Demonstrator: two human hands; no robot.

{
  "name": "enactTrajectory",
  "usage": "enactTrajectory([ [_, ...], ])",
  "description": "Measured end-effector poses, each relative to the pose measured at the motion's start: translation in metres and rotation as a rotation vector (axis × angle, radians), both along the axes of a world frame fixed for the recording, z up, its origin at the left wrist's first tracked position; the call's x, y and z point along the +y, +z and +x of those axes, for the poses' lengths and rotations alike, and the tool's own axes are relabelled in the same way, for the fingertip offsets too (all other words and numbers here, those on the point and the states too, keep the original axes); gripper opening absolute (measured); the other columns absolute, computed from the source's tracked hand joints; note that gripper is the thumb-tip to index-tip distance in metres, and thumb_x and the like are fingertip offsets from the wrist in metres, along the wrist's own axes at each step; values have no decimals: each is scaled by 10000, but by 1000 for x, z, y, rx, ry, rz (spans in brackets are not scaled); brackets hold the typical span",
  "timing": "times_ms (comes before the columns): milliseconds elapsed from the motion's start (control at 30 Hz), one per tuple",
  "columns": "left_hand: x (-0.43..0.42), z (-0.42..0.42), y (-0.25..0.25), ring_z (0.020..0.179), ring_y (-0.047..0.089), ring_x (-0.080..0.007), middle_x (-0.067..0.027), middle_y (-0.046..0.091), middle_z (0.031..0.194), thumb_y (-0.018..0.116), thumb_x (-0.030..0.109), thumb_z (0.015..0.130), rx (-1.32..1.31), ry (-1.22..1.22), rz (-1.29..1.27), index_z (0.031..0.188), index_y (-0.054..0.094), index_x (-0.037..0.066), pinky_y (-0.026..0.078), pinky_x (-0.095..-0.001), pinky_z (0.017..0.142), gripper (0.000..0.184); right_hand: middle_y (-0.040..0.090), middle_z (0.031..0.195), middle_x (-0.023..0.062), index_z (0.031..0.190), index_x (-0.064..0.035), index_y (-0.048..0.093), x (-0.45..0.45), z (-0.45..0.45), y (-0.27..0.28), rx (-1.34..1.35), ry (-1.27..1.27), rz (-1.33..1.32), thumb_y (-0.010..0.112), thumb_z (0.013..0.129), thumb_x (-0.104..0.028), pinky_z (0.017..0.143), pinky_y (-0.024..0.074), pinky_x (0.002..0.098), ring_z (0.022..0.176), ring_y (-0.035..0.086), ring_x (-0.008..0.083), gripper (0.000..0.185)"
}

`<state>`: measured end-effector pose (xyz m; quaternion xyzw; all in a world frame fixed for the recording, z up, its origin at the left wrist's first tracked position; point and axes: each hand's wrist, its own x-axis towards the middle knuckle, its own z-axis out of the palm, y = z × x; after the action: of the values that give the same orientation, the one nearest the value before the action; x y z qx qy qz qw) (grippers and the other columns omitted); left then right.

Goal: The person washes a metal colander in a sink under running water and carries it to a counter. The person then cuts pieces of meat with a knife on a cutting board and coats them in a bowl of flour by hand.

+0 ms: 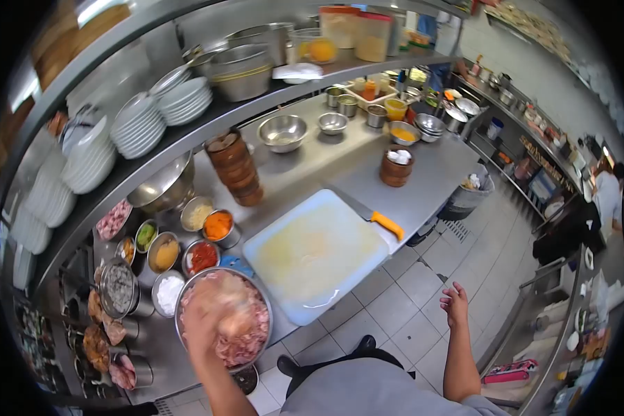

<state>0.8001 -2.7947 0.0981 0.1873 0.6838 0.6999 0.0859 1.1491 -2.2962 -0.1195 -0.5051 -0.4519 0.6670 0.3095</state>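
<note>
My left hand is over a wide metal bowl of raw, pinkish chopped meat. Motion blurs this hand and the meat around it, so its fingers cannot be made out clearly. Out to the right, my right hand hangs above the floor, holding nothing, its fingers apart and slightly curled. Beside the bowl lies a white cutting board with yellowish stains. A knife with an orange handle rests at its far right edge.
Around the bowl stand containers of white powder, red paste, orange food and tan powder. Stacked steamer baskets stand behind the board. Plates fill an overhead shelf. A person is at far right.
</note>
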Motion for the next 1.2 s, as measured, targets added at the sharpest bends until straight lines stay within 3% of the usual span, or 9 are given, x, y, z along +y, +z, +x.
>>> enactTrajectory([
  [133, 135, -47, -40, 968, 598, -200, -92, 612, 1010, 653, 45, 779, 496, -103, -451, 991, 636, -14, 482, -319, 846, 221, 617, 915, 63, 1363, -106, 406, 38, 48, -22, 60, -12, -102, 546, 944, -171, 555, 483, 289, 661, 588, 161, 447],
  [233, 199, -62, -93, 989, 592, -283, -152, 603, 1018, 645, 126, 813, 720, -105, -608, 1086, 605, -6, 467, -354, 879, 305, 613, 923, 90, 1344, -96, 402, 51, 94, -39, 82, -52, -189, 536, 954, -187, 558, 489, 317, 659, 585, 197, 422],
  [367, 235, -49, -162, 1107, 556, -385, -250, 567, 1242, 624, 351, 848, 936, -95, -1210, 1274, 504, 20, 441, -468, 931, 553, 610, 933, 105, 1346, -101, 394, 54, 142, -51, 106, -152, -247, 528, 955, -180, 556, 490, 314, 669, 587, 199, 421],
  [567, 286, -84, -126, 1241, 476, -381, -242, 536, 1302, 655, 384, 841, 163, -444, -1300, 1208, 573, -10, 387, -437, 1035, 544, 612, 932, 117, 1314, -87, 407, 63, 185, -71, 155, -353, -317, 521, 951, -159, 559, 497, 310, 674, 591, 202, 387],
  [633, 309, -92, -141, 1243, 481, -372, -237, 543, 1293, 667, 313, 845, 464, -48, -912, 1180, 602, -10, 388, -410, 1042, 469, 615, 938, 122, 1297, -87, 420, 78, 185, -73, 133, -351, -334, 528, 945, -158, 558, 498, 309, 675, 593, 207, 375],
  [767, 415, -78, -114, 1243, 490, -311, -172, 557, 1304, 626, 292, 921, -27, -153, -438, 1308, 533, 40, 383, -387, 1032, 471, 619, 953, 126, 1283, -83, 434, 130, 158, -66, 97, -319, -307, 540, 941, -163, 566, 501, 315, 690, 597, 216, 367],
  [967, 535, -118, -165, 1386, 312, -327, -101, 287, 1547, 490, 499, 965, -428, -270, -162, 1497, 287, 143, 409, -498, 962, 672, 632, 954, 125, 1258, -59, 461, 221, 96, -46, 81, -186, -303, 543, 943, -154, 597, 513, 333, 694, 610, 220, 340],
  [1067, 598, -132, -183, 1427, 190, -374, -110, 159, 1593, 351, 703, 916, -611, -104, -4, 1536, 123, 169, 250, -662, 1044, 850, 639, 973, 133, 1232, -31, 489, 261, 68, -30, -34, -17, -288, 533, 959, -161, 633, 536, 334, 731, 639, 231, 306],
  [1200, 653, -125, -190, 1375, 332, -272, -28, 287, 1539, 318, 715, 918, -731, -272, 97, 1476, 303, 190, 348, -635, 990, 767, 642, 956, 131, 1210, -33, 500, 306, 51, -35, 15, -62, -235, 545, 961, -177, 621, 539, 331, 723, 645, 238, 292],
])
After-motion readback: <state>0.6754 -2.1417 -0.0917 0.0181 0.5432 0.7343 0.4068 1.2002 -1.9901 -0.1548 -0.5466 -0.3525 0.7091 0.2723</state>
